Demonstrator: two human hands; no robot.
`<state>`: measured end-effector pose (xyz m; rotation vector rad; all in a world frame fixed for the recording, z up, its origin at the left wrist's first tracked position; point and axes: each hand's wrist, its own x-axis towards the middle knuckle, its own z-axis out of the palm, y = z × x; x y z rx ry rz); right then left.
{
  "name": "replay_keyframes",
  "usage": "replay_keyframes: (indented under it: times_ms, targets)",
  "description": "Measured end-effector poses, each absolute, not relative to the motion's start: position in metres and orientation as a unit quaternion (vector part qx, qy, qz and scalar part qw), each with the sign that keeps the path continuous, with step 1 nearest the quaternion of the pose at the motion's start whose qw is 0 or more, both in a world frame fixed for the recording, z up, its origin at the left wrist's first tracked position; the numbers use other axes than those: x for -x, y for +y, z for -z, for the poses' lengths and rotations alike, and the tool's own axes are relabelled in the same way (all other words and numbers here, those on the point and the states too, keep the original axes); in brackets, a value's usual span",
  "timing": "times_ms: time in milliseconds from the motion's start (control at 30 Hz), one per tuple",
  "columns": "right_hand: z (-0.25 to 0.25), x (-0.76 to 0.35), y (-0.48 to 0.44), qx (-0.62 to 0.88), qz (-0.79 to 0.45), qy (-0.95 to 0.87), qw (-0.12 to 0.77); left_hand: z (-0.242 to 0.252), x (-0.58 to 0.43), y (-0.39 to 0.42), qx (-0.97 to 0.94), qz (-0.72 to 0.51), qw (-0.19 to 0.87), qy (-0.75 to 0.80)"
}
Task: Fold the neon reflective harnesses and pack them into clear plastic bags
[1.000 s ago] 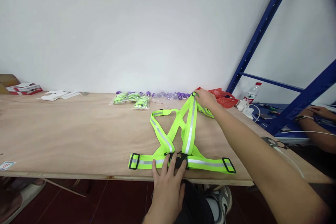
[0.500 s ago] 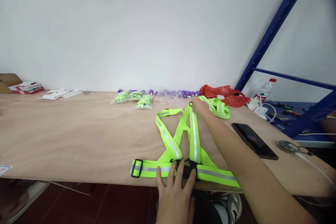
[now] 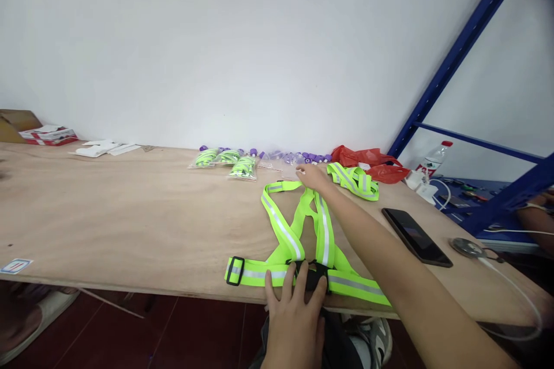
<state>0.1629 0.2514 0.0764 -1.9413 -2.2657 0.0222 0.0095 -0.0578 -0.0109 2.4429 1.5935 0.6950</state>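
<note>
A neon-yellow reflective vest harness [image 3: 283, 229] lies spread on the wooden table, its silver-striped waist strap along the front edge. My left hand [image 3: 296, 305] rests flat over the black piece at the waist, fingers spread. At the harness's far end, my right hand [image 3: 312, 177] is over the top of the right shoulder strap, beside a clear plastic bag [image 3: 289, 173]. Its fingers look drawn together, and what they hold, if anything, is hidden. A black slide buckle [image 3: 235, 271] shows at the left strap end. A second folded harness [image 3: 355, 180] sits right of my right hand.
Several bagged harnesses [image 3: 242, 168] and small purple items [image 3: 315, 158] line the wall. A red plastic bag [image 3: 367, 161], a phone [image 3: 416, 236] and a round cabled device [image 3: 470, 248] are at right. A blue metal frame [image 3: 450, 52] stands beyond. White papers [image 3: 101, 149] lie at left.
My right hand has moved slightly left at the top of the shoulder strap, toward the clear bag. My left hand stays flat on the waist piece. The view has shifted a little.
</note>
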Motion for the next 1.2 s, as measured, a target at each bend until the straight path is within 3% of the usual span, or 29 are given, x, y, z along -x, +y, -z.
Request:
replay_keyframes:
  times_ms: [233,567,767,867,1200]
  targets:
    - [-0.068,-0.096,0.244,0.646,-0.048,-0.762,0.013,0.012,-0.012,-0.055,-0.814,-0.219,0.081,0.532]
    - [-0.086,-0.086,0.247,0.615,-0.072,-0.785,-0.031,0.012,-0.015,-0.058,-0.799,-0.249,0.114,0.535]
    - [-0.100,-0.096,0.226,0.528,0.011,-0.849,-0.009,0.012,-0.017,-0.058,-0.801,-0.251,0.115,0.531]
    - [-0.091,-0.101,0.206,0.510,0.049,-0.859,-0.008,0.008,-0.013,-0.058,-0.805,-0.241,0.112,0.531]
    - [-0.058,-0.106,0.177,0.566,-0.030,-0.823,-0.032,-0.005,0.000,-0.060,-0.828,-0.217,0.134,0.499]
